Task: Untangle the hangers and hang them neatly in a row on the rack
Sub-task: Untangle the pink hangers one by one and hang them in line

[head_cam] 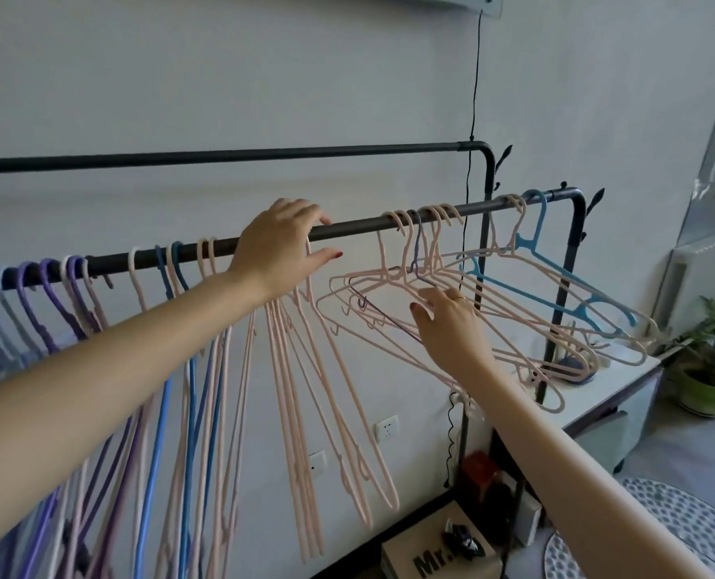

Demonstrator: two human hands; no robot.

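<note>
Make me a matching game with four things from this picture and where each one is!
Things:
1. left hand
2. right hand
3. blue hanger
4. potted plant

Places:
A. on the floor at the far right
B. on the rail, above a bunch of pink hangers
C. near the right end of the rail
D. below the rail, at the tangled pink hangers

Pairs: 1-B, 2-D, 3-C, 4-A
</note>
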